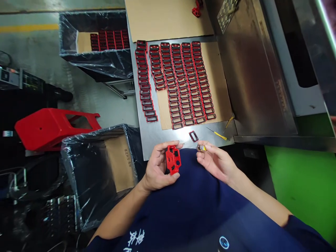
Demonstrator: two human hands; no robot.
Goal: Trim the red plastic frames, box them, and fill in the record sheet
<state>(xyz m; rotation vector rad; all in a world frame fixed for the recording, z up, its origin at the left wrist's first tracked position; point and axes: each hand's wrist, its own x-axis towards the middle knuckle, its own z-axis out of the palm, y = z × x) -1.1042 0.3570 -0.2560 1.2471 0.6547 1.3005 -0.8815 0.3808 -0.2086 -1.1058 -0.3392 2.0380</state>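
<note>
My left hand is closed around a red plastic part with several dark openings, held in front of my shirt. Between the thumb and fingers of my right hand is a small yellow and grey object, too small to identify. A single red and black frame lies on the metal table just beyond my hands. Farther up, rows of red and black frames lie side by side on cardboard, with one more column along the table's left side.
A yellow-handled tool and another thin yellow tool lie at the table's right. Plastic-lined bins stand to the left beside a red chair-like piece. A metal machine wall borders the right.
</note>
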